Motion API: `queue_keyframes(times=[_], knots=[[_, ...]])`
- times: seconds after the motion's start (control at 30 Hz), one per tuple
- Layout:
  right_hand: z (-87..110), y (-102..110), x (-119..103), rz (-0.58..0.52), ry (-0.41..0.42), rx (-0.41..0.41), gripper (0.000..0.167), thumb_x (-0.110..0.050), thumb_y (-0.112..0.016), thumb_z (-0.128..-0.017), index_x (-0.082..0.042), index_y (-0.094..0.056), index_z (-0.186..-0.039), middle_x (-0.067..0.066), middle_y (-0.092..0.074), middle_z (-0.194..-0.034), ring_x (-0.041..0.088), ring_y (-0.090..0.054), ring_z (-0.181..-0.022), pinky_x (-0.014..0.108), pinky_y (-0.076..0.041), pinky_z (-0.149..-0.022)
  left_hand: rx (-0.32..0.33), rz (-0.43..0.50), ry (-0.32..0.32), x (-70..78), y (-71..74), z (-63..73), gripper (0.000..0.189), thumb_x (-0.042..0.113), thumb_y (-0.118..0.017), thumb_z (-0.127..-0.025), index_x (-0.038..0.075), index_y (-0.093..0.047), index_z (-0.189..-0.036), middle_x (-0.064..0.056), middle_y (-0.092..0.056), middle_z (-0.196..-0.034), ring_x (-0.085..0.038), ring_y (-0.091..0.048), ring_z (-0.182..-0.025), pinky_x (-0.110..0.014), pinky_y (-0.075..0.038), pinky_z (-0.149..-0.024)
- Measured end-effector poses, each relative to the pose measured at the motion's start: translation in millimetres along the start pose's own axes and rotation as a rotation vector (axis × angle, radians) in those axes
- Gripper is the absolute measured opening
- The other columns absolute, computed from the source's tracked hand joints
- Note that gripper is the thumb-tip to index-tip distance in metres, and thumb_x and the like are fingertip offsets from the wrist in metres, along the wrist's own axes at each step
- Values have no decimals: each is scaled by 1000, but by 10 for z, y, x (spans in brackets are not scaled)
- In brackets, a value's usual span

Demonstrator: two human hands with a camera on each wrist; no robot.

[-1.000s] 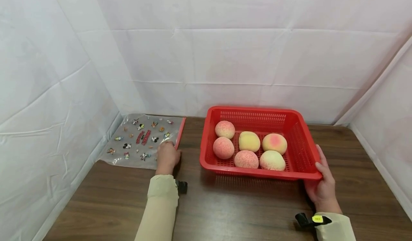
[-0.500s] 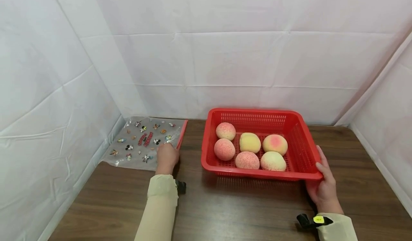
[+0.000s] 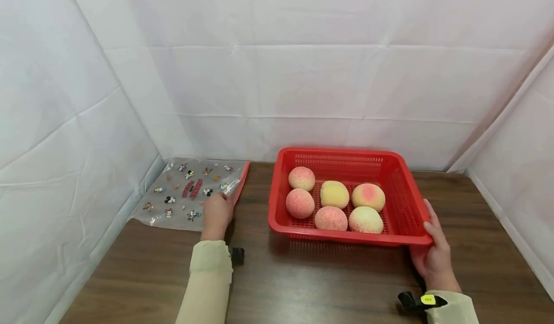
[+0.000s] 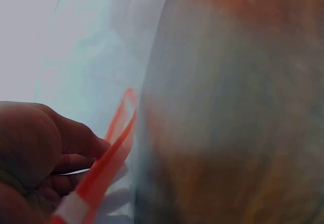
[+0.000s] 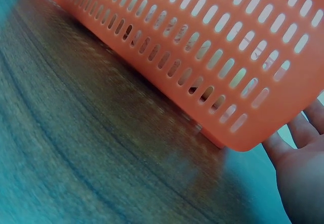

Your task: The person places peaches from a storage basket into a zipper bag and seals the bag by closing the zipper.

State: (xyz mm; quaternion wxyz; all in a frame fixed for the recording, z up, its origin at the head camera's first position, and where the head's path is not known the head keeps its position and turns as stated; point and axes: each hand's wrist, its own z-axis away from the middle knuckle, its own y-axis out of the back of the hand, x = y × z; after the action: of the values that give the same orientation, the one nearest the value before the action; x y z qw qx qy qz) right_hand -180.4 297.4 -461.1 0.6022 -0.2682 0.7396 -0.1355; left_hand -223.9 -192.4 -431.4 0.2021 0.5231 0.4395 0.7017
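In the head view, a clear plastic zip bag [image 3: 182, 189] printed with small cartoon figures lies flat at the left. My left hand [image 3: 218, 213] pinches its red edge on the right side. The left wrist view shows thumb and fingers at the red zip strip [image 4: 109, 155], whose two sides stand slightly apart. To the right sits a red slotted basket [image 3: 283, 225] holding several peaches [image 3: 334, 194], pink and yellow. My right hand [image 3: 434, 256] rests against the basket's near right corner, thumb at the rim and fingers extended along the outer side.
A dark wooden table [image 3: 303, 290] carries everything. White cloth [image 3: 311, 83] hangs behind, and more cloth closes the left and right sides. The basket's far side stands close to the back cloth; a strip of table separates it from the bag.
My left hand has shifted slightly left, still holding the bag's edge, and the strip looks a little wider. The basket, peaches and right hand stay nearly the same; the view has tilted slightly.
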Motion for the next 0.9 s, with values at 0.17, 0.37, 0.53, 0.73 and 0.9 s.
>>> queue_keyframes(times=[0.17,0.37,0.53,0.73,0.9], knots=[[53,-58,25,65,33,122,55,-10,-22,-101,-21,-19,-156,0,-28,-155,15,-39,-131,26,-49,-98,19,1,1,-38,21,30,25,14,-51,-96,-3,-68,-101,-18,-69,-98,-29,-60,-84,-45,-50,-77],[23,-145,-6,151,161,480,44,-12,-40,-99,-2,-47,-141,8,-53,-134,18,-58,-111,24,-56,-84,89,36,-22,19,77,34,25,17,-51,-96,1,-70,-99,-15,-70,-97,-28,-61,-82,-44,-51,-75],[-27,-173,-78,158,277,649,35,-12,-50,-97,11,-59,-123,14,-66,-116,21,-67,-98,25,-58,-78,110,60,-5,76,146,50,23,13,-52,-95,0,-69,-100,-17,-69,-99,-27,-60,-84,-41,-50,-73],[-66,-238,-227,594,282,774,25,-10,-56,-94,3,-70,-110,-4,-71,-96,10,-65,-83,11,-53,-68,84,65,38,77,199,100,23,13,-51,-97,1,-67,-106,-16,-67,-103,-27,-58,-87,-38,-50,-76],[-47,-342,-313,1149,318,733,23,-16,-57,-92,-11,-76,-104,-19,-66,-96,-6,-56,-83,4,-42,-69,103,72,6,77,224,120,22,8,-53,-93,1,-69,-106,-18,-69,-106,-30,-61,-92,-43,-51,-82]])
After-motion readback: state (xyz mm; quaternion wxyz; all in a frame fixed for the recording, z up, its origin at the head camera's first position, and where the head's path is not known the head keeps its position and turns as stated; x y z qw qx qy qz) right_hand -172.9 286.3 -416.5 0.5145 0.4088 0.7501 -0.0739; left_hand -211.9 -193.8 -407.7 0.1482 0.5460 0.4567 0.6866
